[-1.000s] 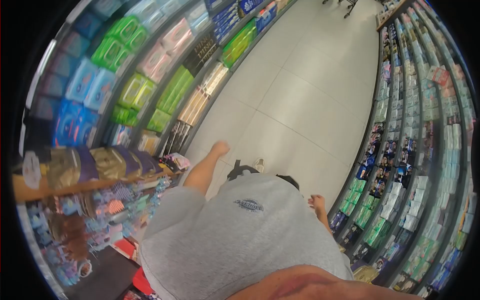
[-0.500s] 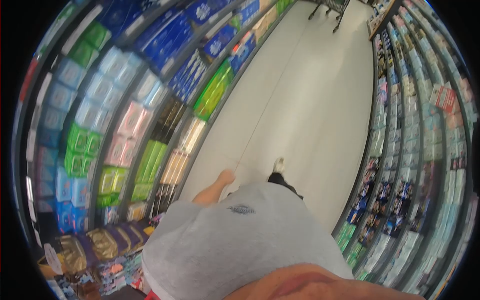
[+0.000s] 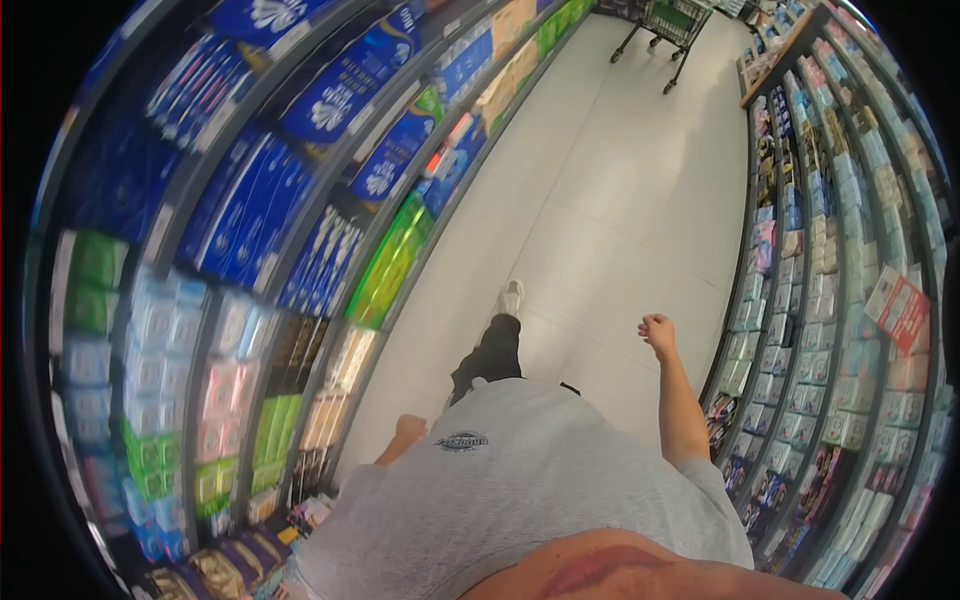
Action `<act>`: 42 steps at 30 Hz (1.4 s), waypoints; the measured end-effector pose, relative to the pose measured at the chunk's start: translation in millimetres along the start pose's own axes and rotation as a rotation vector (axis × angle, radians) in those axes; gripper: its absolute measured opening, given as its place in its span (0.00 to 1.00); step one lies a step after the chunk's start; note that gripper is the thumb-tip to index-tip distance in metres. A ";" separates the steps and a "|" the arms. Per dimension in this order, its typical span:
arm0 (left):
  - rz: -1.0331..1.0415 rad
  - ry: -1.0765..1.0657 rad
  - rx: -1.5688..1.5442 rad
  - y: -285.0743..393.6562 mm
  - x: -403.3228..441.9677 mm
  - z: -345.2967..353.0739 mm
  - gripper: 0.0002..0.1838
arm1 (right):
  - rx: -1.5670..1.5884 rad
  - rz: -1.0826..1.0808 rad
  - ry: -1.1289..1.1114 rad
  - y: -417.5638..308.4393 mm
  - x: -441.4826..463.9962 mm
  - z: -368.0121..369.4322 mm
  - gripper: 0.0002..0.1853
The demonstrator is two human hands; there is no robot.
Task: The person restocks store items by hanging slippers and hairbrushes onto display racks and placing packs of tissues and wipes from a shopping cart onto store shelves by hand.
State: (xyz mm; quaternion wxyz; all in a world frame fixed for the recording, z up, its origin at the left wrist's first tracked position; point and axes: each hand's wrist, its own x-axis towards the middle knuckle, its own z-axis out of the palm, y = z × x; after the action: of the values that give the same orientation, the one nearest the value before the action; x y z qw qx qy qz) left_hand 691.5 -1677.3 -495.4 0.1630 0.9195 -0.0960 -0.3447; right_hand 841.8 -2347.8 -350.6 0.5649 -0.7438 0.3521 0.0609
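Observation:
My right hand [image 3: 656, 332] hangs in the air over the floor, near the right shelves. Its fingers are loosely curled and a little apart, and it holds nothing. Low on the left, beside my grey shirt [image 3: 520, 470], is my left hand [image 3: 409, 428]. It is small and soft in the picture, so its fingers cannot be made out, and nothing shows in it. Nearest to it are the shelved packs in beige wrapping [image 3: 322, 420]. One white shoe [image 3: 513, 296] is on the pale floor [image 3: 590, 230], below a dark trouser leg.
Blue packs [image 3: 245, 210] and long green packs [image 3: 390, 262] fill shelves on the left. Rows of small packs [image 3: 800, 395] line the right shelves, with a red and white sign [image 3: 898, 308]. A shopping cart [image 3: 673, 28] stands up the aisle.
The cart and more blue packs have come further into view. My right hand has come up into sight on the right, my left hand has dropped lower, and a different leg is forward.

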 end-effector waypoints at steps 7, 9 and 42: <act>-0.298 -0.076 -0.029 80.4 226.9 -220.2 0.23 | 0.034 0.340 -0.090 -31.9 93.1 52.1 0.10; -0.285 0.122 0.072 148.7 288.3 -349.9 0.21 | -0.039 0.423 -0.120 -37.5 99.3 50.0 0.09; -0.128 -0.012 -0.432 492.8 989.7 -680.6 0.18 | 0.086 -0.208 0.071 -548.2 948.7 -135.3 0.10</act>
State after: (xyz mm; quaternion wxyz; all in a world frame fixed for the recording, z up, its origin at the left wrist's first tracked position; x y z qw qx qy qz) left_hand 1848.9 -2261.8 -428.6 0.3334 0.8654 0.0379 -0.3723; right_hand 1831.6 -2836.4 -328.8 0.5867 -0.7531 0.2951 -0.0392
